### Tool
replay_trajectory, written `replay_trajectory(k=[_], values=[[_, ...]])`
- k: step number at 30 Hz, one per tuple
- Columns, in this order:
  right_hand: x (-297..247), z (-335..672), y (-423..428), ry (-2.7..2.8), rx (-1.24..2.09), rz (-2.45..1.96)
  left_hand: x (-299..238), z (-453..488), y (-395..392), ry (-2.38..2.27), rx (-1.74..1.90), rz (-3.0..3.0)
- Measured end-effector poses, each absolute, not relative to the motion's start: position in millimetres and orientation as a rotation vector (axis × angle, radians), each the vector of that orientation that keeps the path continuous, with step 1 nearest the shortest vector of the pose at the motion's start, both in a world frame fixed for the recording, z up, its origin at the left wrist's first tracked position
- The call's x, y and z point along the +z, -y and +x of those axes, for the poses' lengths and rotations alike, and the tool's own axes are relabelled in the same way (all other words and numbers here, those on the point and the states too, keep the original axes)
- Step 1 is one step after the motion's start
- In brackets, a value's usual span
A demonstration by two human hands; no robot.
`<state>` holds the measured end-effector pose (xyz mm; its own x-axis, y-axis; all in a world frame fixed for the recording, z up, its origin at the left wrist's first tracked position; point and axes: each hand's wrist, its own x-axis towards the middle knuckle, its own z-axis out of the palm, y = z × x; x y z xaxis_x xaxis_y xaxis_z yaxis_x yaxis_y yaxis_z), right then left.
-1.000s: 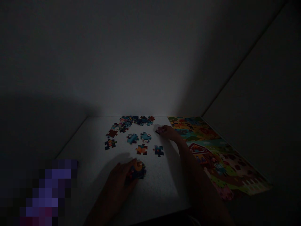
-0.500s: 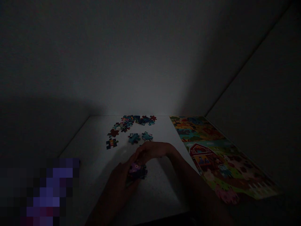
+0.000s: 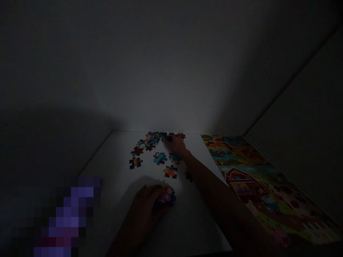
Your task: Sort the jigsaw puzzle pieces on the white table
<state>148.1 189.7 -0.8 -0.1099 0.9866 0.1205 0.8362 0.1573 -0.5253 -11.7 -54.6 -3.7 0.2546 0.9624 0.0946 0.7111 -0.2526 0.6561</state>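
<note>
Jigsaw pieces [image 3: 150, 142] sit in a loose heap at the right hand's [image 3: 174, 144] fingertips; its fingers [image 3: 168, 140] are reaching onto the heap's near edge, pinch or not we cannot tell in this dark. The left hand [image 3: 146, 203] is curled around a small clump of pieces [image 3: 167, 195] on the white worktop [image 3: 187, 221]. Single pieces [image 3: 170, 171] lie between the hands. A farm-scene puzzle picture [image 3: 249, 180] lies right of the right hand. We read this as sorting; the right fingers need to close on a piece.
</note>
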Motion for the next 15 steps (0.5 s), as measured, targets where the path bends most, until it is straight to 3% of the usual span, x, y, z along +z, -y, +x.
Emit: replay_trajectory(k=[9, 15], values=[[11.8, 158.3, -185.7, 1.804, 0.721, -1.720, -0.3, -11.1, 57.2, -1.487, 0.714, 2.019], [24.5, 193.5, -116.4, 1.394, 1.523, -1.216, 2.8, -7.8, 59.5, -1.486, 0.758, 2.011]])
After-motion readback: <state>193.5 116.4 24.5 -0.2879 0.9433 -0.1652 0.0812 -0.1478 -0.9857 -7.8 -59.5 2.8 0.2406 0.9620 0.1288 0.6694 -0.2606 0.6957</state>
